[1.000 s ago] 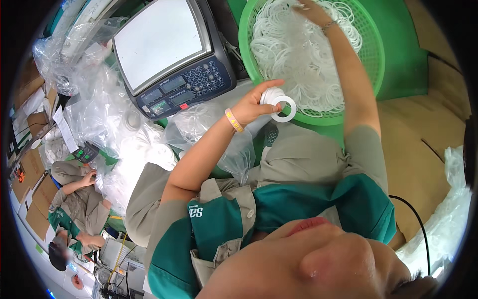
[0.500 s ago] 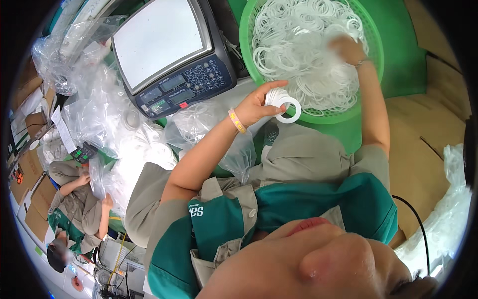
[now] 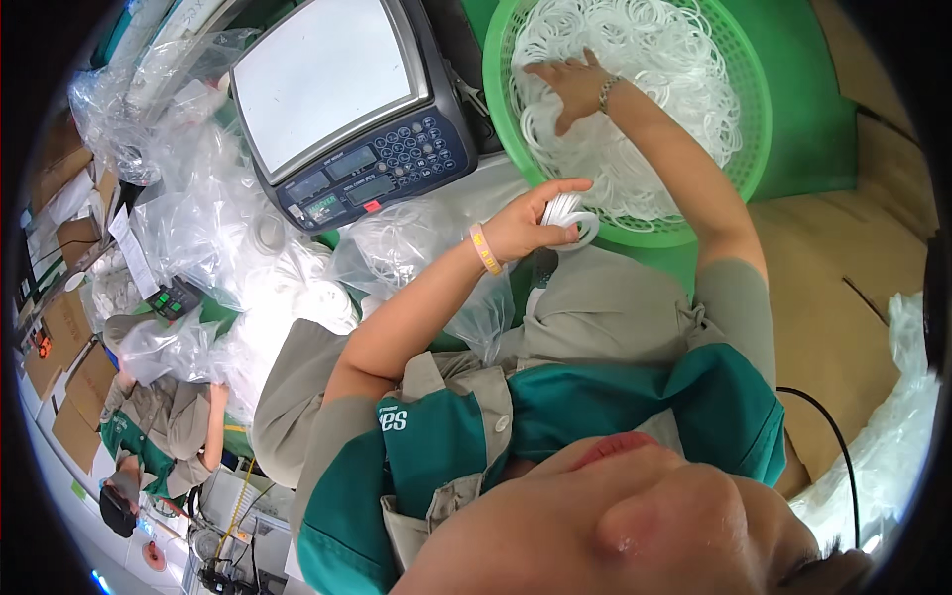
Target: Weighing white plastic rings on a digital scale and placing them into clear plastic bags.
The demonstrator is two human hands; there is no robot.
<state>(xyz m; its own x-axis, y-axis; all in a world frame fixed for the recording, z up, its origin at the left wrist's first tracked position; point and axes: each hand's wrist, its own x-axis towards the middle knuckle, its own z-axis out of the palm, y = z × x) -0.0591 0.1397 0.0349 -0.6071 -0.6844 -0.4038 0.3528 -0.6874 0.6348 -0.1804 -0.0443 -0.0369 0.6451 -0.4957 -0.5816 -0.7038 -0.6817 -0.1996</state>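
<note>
The person's 2 hands are apart from each other. The left hand [image 3: 526, 226] is clamped on a short stack of white flat rings [image 3: 563, 206], thumb on the near side and index finger stretched out past it, just beside the near left rim of a round green perforated basket [image 3: 493, 89]. The right hand [image 3: 573, 87] is spread, fingers apart, above the left part of the heap of loose white rings [image 3: 684, 79] that fills the basket; I cannot tell whether the fingertips touch them. A pale wristband [image 3: 486, 250] circles the left wrist, a bracelet [image 3: 607, 94] the right. Left of the basket stands a dark blue counting scale [image 3: 397, 149] with a white platter, and clear plastic bags [image 3: 387, 248] lie nearer and farther left. At far left, a co-worker [image 3: 159, 426] holds a clear bag [image 3: 174, 349]. Brown cardboard [image 3: 823, 327] lies at right.
</note>
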